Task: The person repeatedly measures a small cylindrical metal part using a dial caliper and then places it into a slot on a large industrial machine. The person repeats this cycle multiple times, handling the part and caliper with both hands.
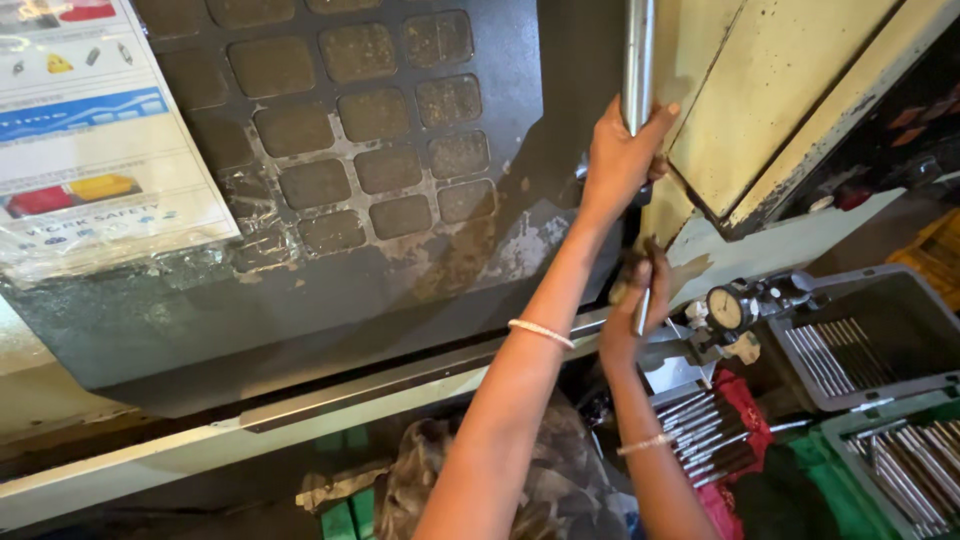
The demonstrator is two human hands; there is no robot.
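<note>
Left hand (622,160): raised, fingers wrapped tight around a vertical steel door handle (637,55) on a dark, grimy machine door (380,200).
Right hand (632,300): lower, just below the left — closed on a thin metal rod (643,312), held upright beside the door's edge.
Nearby: a dial gauge (728,307) on a stand, right of the rod.
Below: grey crates (880,330) of metal rods, a red cloth (745,410).
Door's left side: a safety poster (90,130) under plastic film.
</note>
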